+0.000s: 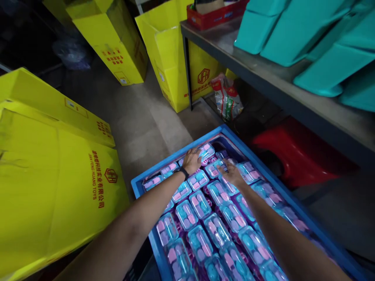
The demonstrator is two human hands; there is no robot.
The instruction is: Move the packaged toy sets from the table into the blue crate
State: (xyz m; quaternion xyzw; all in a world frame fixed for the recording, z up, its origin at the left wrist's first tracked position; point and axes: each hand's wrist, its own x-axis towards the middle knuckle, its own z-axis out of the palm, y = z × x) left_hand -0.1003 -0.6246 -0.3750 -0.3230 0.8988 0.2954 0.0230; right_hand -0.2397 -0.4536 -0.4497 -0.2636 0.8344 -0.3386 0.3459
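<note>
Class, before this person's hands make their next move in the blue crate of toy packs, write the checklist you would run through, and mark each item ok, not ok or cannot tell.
1. Left hand rests on a toy pack at the crate's far end: ok.
2. Right hand lies on the packs: ok.
3. Either hand gripping a pack: cannot tell.
4. Blue crate flat on the floor: ok.
5. Packs in tidy rows: not ok, far ones are jumbled.
6. Yellow box apart from the crate: ok.

Pink-and-turquoise toy packs (202, 203) fill a blue crate (140, 187) beside yellow, red-printed cartons (58, 187).
</note>
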